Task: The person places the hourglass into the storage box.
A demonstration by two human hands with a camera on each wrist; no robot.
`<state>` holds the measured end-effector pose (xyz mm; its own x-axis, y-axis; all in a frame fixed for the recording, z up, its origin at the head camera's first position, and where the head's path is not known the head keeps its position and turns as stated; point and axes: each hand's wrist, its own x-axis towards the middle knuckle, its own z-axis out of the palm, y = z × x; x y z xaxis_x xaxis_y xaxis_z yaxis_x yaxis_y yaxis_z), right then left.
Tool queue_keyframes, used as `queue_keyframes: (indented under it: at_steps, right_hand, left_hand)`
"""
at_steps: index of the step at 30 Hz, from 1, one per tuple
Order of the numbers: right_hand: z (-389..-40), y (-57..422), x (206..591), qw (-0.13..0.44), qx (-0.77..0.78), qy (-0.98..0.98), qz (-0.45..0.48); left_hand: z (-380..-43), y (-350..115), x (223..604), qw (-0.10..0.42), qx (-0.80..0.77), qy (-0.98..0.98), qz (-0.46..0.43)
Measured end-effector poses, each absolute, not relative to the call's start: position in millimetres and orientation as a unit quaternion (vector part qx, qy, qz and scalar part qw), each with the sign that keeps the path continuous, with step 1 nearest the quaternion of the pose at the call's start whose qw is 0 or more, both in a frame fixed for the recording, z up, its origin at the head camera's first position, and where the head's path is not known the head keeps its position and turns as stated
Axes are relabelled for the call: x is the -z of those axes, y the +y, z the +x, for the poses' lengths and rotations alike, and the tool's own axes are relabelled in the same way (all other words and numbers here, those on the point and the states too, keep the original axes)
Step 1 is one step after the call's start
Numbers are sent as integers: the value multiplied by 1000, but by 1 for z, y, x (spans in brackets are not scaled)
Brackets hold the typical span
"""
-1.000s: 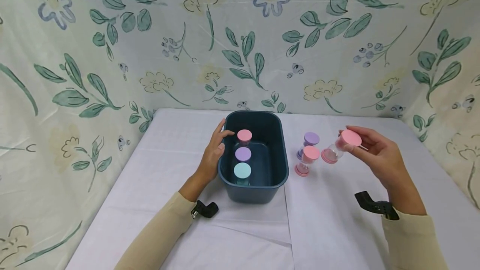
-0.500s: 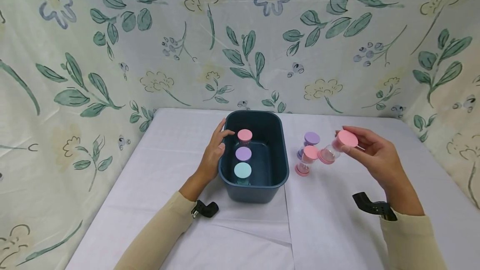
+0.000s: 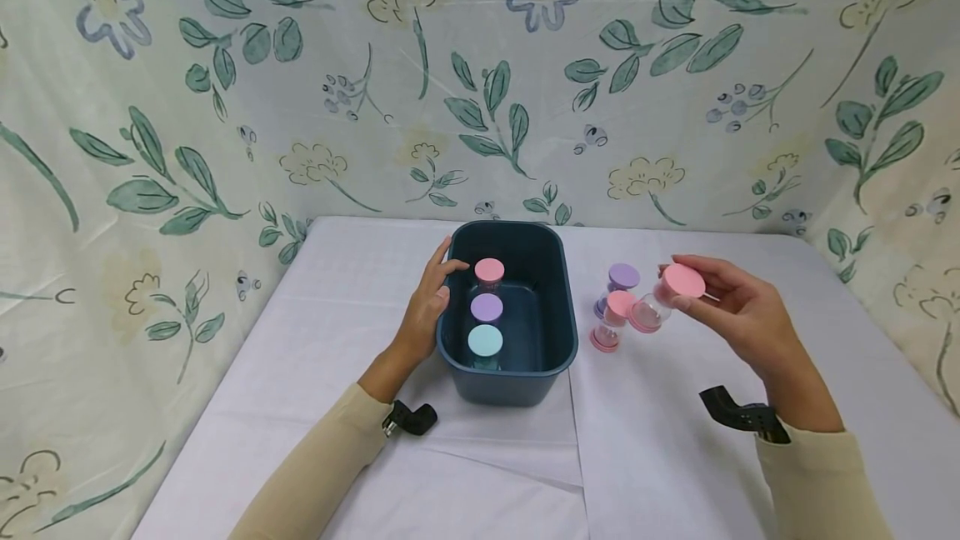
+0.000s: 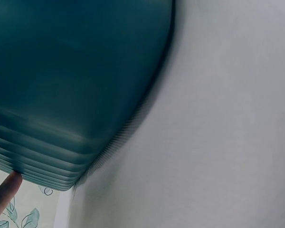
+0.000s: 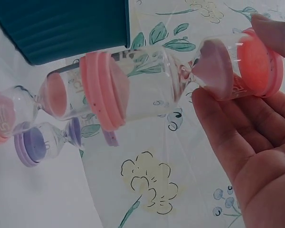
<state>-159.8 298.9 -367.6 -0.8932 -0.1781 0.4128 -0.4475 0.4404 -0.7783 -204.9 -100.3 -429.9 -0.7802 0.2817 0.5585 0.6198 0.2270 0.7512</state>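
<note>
Pink hourglass (image 3: 666, 295), tilted, gripped by the right hand (image 3: 738, 302) above the surface (image 3: 675, 440). Left hand (image 3: 420, 307), fingers extended, touches a dark-blue bin (image 3: 504, 390), three hourglasses (image 3: 487, 308) already inside; a second pink hourglass (image 3: 612, 322) and, behind, a purple hourglass (image 3: 622, 277) remain outside.

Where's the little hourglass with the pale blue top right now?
In the head view, the pale blue hourglass sits inside the dark blue bin, toward its near left corner, with a purple-topped hourglass just behind it.
</note>
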Motion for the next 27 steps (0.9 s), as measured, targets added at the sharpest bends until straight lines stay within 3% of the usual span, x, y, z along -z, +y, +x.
queue_keyframes:
  at_steps: [6,27]
  right_hand:
    - [-160,293,366,125,-495,-838,193]
    - [-158,281,365,117,-500,-833,206]
  left_hand:
    - [-225,-105,456,169,542,-767,-300]
    - [-227,-107,457,160,552,-766,-290]
